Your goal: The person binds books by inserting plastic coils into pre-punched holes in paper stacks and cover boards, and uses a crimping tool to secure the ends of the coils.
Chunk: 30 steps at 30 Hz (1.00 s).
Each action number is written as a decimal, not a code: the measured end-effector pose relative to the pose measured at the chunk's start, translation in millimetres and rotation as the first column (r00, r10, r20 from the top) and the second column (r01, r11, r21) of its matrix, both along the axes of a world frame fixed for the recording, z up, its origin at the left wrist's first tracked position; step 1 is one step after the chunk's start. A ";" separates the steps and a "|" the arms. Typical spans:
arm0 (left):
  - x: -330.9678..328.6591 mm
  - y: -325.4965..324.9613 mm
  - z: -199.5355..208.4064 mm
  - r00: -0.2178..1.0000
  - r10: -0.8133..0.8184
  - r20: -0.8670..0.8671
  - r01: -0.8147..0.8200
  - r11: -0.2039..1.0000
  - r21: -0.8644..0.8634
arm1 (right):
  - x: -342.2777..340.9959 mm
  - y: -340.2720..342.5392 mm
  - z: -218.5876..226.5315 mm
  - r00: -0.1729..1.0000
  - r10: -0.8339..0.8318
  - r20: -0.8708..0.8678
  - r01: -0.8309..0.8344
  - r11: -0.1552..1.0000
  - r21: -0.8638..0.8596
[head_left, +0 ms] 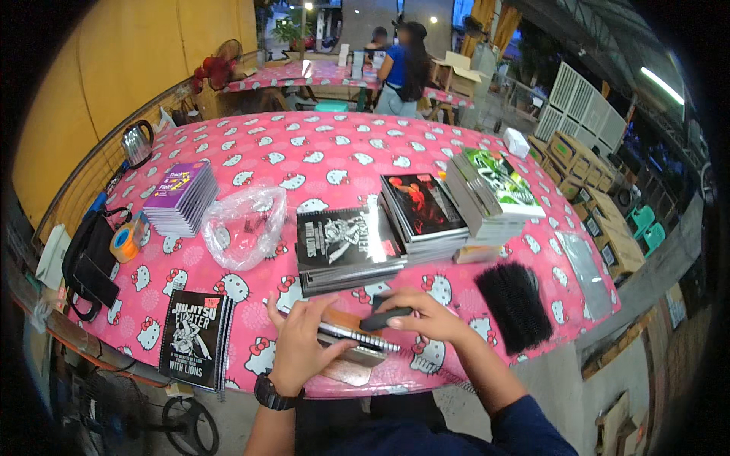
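Note:
Near the front edge of the table, my left hand [300,342] is closed around a thin spiral-bound notebook [346,331], its row of coil loops facing up and to the right. My right hand [430,315] grips a dark tool [386,318] with a rounded black body, held against the coil edge. The tool's exact kind is not clear. An orange-brown piece shows just behind the notebook, partly hidden by my hands. Just beyond lies a stack of black-covered notebooks [350,239]. A loose bundle of black plastic binding coils [513,308] rests right of my right hand.
Left are a finished-looking black notebook [194,338], purple booklets [182,199], a clear plastic bag [247,228], orange tape [124,243] and a black bag [91,262]. Red-and-black notebooks [424,205] and green-covered books [494,186] stand right. People [403,72] are at a far table.

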State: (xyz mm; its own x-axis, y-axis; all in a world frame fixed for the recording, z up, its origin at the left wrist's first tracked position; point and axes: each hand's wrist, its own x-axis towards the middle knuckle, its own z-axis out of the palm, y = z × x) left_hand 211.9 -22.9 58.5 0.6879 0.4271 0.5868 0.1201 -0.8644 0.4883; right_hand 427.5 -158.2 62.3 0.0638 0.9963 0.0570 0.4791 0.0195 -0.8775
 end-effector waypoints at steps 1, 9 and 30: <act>-0.8 1.4 0.6 1.000 0.015 0.009 -0.015 1.000 0.003 | -3.7 1.8 3.5 1.000 0.015 0.009 -0.015 1.000 0.003; 1.0 2.5 1.5 0.999 0.009 -0.033 -0.010 0.999 -0.052 | -15.3 7.9 7.9 0.902 0.282 -0.326 -0.201 0.944 0.260; -16.5 33.6 -62.1 0.802 0.206 0.560 0.425 0.463 -0.778 | -29.4 32.8 3.7 0.860 0.199 -0.470 -0.141 0.978 0.156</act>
State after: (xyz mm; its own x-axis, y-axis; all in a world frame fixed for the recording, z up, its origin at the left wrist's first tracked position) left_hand 195.5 10.6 -3.7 0.4873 0.8452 0.2194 -0.4753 0.0460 0.8786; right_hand 398.1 -125.5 66.0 -0.0572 0.9829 0.1753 -0.0211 0.1743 -0.9845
